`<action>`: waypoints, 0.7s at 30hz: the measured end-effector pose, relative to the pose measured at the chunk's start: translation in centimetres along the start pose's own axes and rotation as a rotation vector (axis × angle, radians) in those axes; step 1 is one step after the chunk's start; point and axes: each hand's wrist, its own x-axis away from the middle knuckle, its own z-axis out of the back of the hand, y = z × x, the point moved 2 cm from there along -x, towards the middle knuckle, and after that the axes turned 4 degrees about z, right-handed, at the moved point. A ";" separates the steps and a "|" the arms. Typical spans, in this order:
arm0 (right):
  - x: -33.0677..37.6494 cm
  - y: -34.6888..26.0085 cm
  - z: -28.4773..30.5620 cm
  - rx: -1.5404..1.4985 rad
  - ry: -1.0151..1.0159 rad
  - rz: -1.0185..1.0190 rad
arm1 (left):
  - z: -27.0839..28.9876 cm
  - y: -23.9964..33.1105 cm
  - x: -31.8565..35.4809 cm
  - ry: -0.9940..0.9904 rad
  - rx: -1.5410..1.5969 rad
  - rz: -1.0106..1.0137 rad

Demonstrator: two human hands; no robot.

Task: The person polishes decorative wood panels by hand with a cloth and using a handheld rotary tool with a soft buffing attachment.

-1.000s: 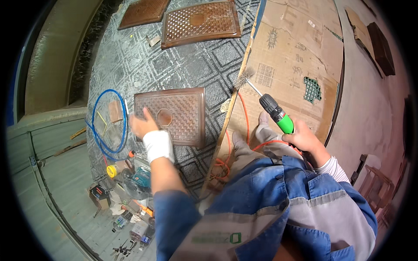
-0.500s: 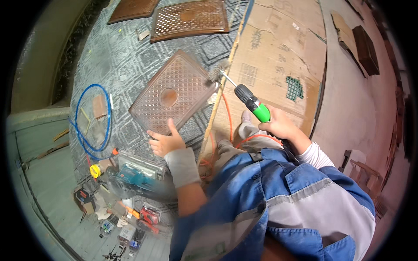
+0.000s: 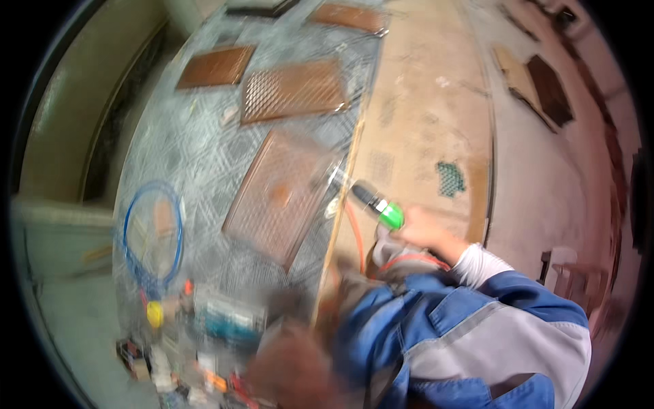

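My right hand (image 3: 422, 228) is closed around a green and black drill (image 3: 379, 206). A round brush on the drill's shaft, smeared by motion, is at the right edge of a brown panel (image 3: 262, 211). That panel has a raised lattice pattern and a round spot at its middle, and lies tilted on the patterned grey cloth of the table. My left hand (image 3: 293, 365) is a blur low in the view, near a teal power tool (image 3: 228, 319); its fingers cannot be made out.
Further brown panels (image 3: 296, 90) lie toward the far end. A coiled blue hose (image 3: 180, 238) is at the left, with a yellow tape roll (image 3: 154, 314) and small tools below it. Cardboard (image 3: 415, 129) covers the floor at right; an orange cord (image 3: 357, 235) runs by my feet.
My left hand has drawn back from the panel toward my body and blurred. The view has shifted, showing more panels at the far end. The drill stays in my right hand.
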 end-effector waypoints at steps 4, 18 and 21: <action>1.0 -2.1 -1.5 -0.029 -0.095 -0.015 | -5.2 -1.3 -0.3 -0.138 0.195 0.136; 1.1 -0.1 -2.9 0.035 -0.185 -0.166 | -5.7 -3.9 0.2 -0.108 0.462 0.298; 2.7 -2.1 -1.8 0.044 -0.115 -0.227 | -1.9 -1.6 1.2 -0.070 0.706 0.174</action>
